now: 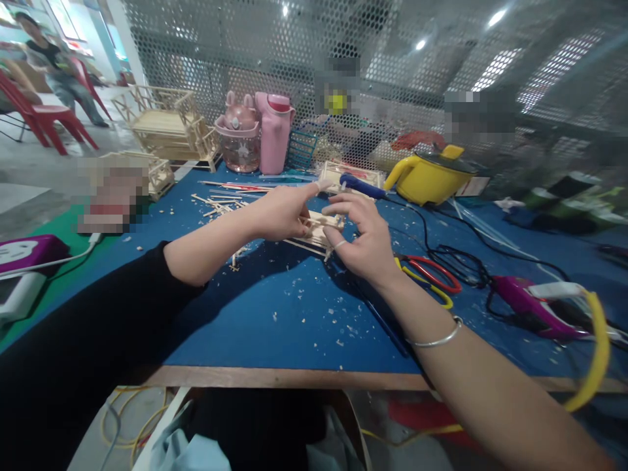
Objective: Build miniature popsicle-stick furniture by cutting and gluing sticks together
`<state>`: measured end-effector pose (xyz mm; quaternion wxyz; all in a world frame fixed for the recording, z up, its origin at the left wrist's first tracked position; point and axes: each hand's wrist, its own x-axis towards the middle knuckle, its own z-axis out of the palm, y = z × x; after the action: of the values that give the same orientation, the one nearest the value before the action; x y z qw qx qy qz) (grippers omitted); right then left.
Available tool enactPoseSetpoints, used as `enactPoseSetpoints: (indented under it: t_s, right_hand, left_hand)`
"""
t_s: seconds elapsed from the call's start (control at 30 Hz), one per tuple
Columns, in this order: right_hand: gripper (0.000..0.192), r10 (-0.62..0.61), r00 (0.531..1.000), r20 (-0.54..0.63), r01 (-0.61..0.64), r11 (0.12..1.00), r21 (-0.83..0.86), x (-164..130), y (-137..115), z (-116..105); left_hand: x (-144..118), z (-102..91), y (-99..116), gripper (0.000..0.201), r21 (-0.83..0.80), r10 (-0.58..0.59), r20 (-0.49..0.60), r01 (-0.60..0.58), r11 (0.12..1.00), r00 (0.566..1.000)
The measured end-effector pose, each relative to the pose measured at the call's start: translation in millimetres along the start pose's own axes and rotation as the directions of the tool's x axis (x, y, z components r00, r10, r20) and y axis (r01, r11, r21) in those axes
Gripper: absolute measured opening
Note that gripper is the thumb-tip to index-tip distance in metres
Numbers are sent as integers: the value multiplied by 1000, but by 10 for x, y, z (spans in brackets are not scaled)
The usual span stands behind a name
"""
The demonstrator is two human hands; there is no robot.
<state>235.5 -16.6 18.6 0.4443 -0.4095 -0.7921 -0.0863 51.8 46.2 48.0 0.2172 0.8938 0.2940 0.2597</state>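
A small pale wooden-stick model [318, 230], with a slatted lower frame, is held just over the blue table. My left hand [283, 212] is closed on its left part, thumb and fingers against the sticks. Around the right end curve the thumb and fingers of my right hand [363, 235], with part of the model showing between them. Pale coverings are on some fingertips. Beside my left hand lies a pile of thin loose sticks [216, 208]. A blue glue gun [363, 186] lies behind my right hand, next to another small stick model [350, 171].
Red-and-yellow-handled pliers [436, 275] and black cables [461, 258] lie right, near a purple device [540, 307]. Behind stand a yellow pot [426, 178], a pink bottle [275, 134] and a larger stick model [169, 124]. A metal mesh screen [294, 52] borders the table. A person sits far left.
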Motion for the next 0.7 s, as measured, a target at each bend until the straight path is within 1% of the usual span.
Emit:
enactPoseSetpoints:
  t_s: [0.07,0.13,0.2,0.3,0.47,0.53,0.6,0.63,0.7]
  right_hand:
    - [17,-7,999,31,8,1000,-26,0,10,-1]
    - [16,-13,997,74,18,998,-63,-4,26,9]
    - [17,-32,995,92,41,994,-104,-6,46,19]
    - [19,-106,989,99,121,979,-162,-1,76,27]
    - [16,-202,969,141,231,944,-237,37,77,26]
    - [17,-223,960,169,258,940,-224,54,56,-1]
    - [16,-218,955,200,252,954,-162,71,38,-70]
    - [14,-196,961,196,222,968,-120,80,33,-121]
    - [8,-102,985,142,105,994,-13,100,33,-247]
  left_hand:
    - [0,-1,7,84,58,0,13,-1,998,1000]
    - [2,0,8,84,98,-10,29,7,995,1000]
    - [4,2,5,85,89,-18,34,15,996,999]
    - [0,2,14,86,92,-27,33,24,995,999]
    - [-40,14,67,86,207,-20,95,0,978,995]
    - [-69,0,75,85,236,-11,101,-13,972,995]
    - [-117,-55,81,85,241,41,55,-53,969,998]
    - [-149,-98,91,85,226,84,12,-85,970,996]
    - [-231,-192,143,79,165,161,-121,-140,976,980]
